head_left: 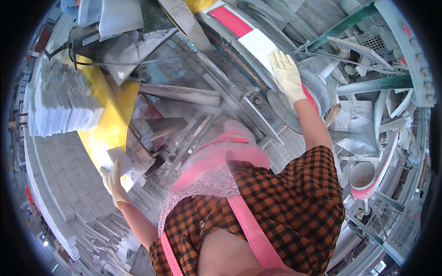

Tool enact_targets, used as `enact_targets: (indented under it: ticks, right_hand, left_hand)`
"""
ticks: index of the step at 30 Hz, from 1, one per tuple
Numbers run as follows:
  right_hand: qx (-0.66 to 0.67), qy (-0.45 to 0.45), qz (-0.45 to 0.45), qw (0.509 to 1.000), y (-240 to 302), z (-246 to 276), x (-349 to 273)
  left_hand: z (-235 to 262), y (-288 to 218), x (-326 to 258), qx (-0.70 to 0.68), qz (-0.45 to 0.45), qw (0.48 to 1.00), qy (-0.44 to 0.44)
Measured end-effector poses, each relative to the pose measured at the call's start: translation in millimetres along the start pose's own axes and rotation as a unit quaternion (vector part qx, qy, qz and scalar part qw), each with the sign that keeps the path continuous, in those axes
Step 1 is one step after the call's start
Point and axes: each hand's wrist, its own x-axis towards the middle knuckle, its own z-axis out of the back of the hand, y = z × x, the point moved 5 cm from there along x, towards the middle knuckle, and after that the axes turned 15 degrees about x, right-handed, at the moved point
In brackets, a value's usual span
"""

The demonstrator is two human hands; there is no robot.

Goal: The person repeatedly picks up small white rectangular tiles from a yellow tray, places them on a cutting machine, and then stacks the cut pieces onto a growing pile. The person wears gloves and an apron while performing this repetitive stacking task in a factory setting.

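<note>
Left hand (112, 181) grips the grey tile (119, 158); right hand (284, 76) lies on the white tile (258, 47)

The person's arms are spread wide, both hands in pale gloves. At the left, thumb and fingers grasp the grey tile by its near edge, over the near end of a yellow sheet (110, 108). Whether tile and sheet touch, I cannot tell. Farther along that sheet stands a tall stack (64, 101) of pale tiles, their edges uneven.

The right hand is clenched on nothing: its fingers stretch out nearly flat over the near end of the white tile. That tile lies on a red belt (229, 20), which runs slantwise across the top (a sliver of red shows again beside the wrist). Just below the right hand sits a round grey drum (282, 112), with a perforated crate (286, 152) near it.

Between the hands, a pink apron (207, 161) hangs over a checked shirt (294, 198), its cloth marked with whitish patches. A wooden beam (184, 94) lies beyond it. At the far right are a bucket (363, 192) with grainy grey contents and a pale panel (412, 60) bearing red buttons.
</note>
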Motion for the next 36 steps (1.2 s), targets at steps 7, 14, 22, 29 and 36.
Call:
enact_targets:
  ticks: [7,14,22,29,36]
  right_hand:
    - [0.065,-0.062,0.025,0.996,-12,24,24]
    - [-0.013,0.031,0.05,0.998,16,2,75]
    - [-0.035,0.017,0.079,0.996,-1,-15,73]
    - [0.149,0.04,-0.031,0.988,-10,-4,91]
    - [0.544,0.005,-0.167,0.823,60,64,128]
  left_hand:
    - [3,-8,-9,-0.041,-0.005,0.999,0.001]
    - [-3,5,-6,0.017,0.055,0.997,-0.048]
    - [3,-5,-12,0.004,0.036,0.998,-0.044]
    - [8,7,0,0.089,-0.067,0.992,-0.064]
    - [15,-8,6,0.082,-0.11,0.988,0.075]
